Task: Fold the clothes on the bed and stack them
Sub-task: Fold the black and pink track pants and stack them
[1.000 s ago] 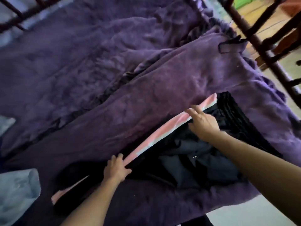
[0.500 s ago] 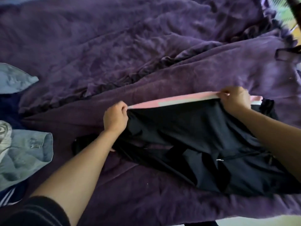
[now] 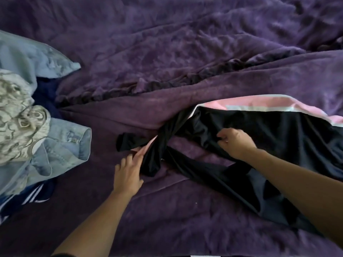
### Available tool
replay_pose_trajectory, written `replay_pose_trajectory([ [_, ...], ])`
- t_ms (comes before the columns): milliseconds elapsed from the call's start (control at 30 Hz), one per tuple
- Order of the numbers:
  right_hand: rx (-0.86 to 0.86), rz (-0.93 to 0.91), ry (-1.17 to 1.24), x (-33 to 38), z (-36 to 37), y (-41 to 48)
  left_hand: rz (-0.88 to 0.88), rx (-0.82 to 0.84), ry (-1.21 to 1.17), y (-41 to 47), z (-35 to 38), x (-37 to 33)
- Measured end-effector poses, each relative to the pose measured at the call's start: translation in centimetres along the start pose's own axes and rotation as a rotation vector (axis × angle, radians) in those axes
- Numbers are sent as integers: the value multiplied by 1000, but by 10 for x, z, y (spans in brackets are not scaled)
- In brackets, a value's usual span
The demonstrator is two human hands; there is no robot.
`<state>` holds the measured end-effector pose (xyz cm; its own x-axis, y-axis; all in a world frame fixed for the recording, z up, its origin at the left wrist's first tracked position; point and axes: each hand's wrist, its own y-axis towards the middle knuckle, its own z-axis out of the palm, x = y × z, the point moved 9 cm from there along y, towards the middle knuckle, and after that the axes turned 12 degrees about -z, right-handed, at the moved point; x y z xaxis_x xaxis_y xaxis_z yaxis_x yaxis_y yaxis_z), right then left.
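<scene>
Black garment (image 3: 278, 130) past the right edge; denim jacket (image 3: 70, 145) and patterned cloth (image 3: 16, 112) off the left edge.

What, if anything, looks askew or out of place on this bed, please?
The black garment with a pink-and-white stripe lies twisted and bunched at its end beside the left hand, not flat; the right hand pinches its fabric.

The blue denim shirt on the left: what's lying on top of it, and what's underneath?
A grey-and-white patterned cloth lies on the denim shirt. A navy garment with white stripes pokes out from under it; most of that one is covered, so its kind cannot be told.
</scene>
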<state>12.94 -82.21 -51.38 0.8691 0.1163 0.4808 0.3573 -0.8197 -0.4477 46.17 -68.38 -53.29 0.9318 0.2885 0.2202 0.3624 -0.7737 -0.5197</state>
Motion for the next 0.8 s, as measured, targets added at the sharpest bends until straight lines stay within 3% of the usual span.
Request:
replay_pose_trajectory([
  [133, 103, 9, 114, 49, 67, 34, 47, -131, -44, 26, 12, 3],
  [167, 113, 43, 162, 54, 80, 38, 85, -153, -147, 33, 9, 2],
  [233, 99, 110, 239, 60, 93, 40, 81, -26, -508, 48, 0, 7],
  [333, 55, 160, 280, 69, 88, 36, -322, 207, -1341, 72, -22, 50],
  [367, 36, 166, 273, 72, 81, 37, -470, 280, -1523, 78, -25, 66],
  [433, -7, 192, 288, 73, 66, 42, -635, 482, -1629, 86, -25, 92],
  [500, -40, 224, 298, 75, 52, 49, -687, 516, -1587, 96, -28, 119],
  [567, -53, 213, 203, 80, 41, 56, -642, 279, -1407, 114, -40, 147],
  [633, -62, 154, 38, 92, 33, 65, -390, -83, -1013, 128, -71, 148],
  [700, -90, 48, -91, 109, 32, 76, -6, -359, -651, 126, -101, 106],
  [733, -101, -12, -142, 117, 36, 84, 127, -405, -480, 124, -102, 83],
  [800, -99, -80, -225, 123, 48, 97, 173, -317, -250, 137, -82, 56],
])
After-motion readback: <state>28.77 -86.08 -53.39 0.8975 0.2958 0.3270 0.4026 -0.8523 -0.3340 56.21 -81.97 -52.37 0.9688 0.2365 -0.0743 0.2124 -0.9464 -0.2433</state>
